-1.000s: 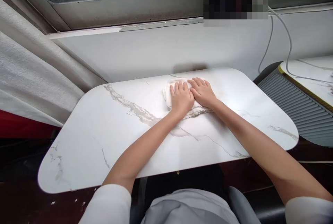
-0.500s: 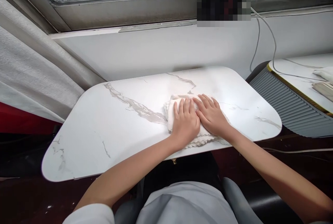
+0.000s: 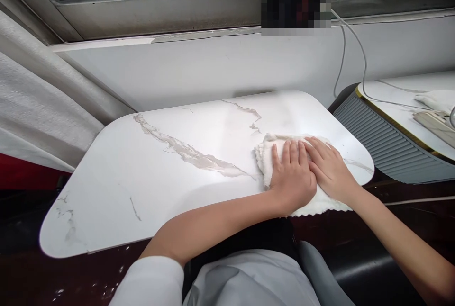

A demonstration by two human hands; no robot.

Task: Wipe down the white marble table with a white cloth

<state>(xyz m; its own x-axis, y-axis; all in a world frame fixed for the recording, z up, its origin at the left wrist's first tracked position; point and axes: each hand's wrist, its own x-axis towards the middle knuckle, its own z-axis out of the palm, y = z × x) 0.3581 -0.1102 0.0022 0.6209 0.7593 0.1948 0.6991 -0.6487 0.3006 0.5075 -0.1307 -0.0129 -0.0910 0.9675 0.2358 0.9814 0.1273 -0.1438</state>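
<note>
Here both hands lie flat on a white cloth [image 3: 267, 154], and that cloth sits on the marble table [image 3: 170, 178], at the table's near right corner. The left hand [image 3: 292, 179] presses palm down with its fingers straight and close together, pointing toward the far edge of the table. The right hand [image 3: 329, 169] lies just beside it, touching it along the thumb side, fingers spread a little and angled to the left. Neither hand is clenched and neither grasps the cloth; the open palms simply bear down on it. The cloth is folded or bunched into a thick pad, and its scalloped hem hangs slightly over the table's near edge below the wrists. A grey vein runs across the table to the left of the cloth, toward the far left corner.

Behind the table stands a pale wall under a window sill [image 3: 159, 38]. A curtain [image 3: 39, 107] hangs off the table's left end. Off the right end is a second table [image 3: 398, 102] with a ribbed grey side, well apart from the cloth, with a thin cable [image 3: 359, 55] trailing onto it from the sill.
</note>
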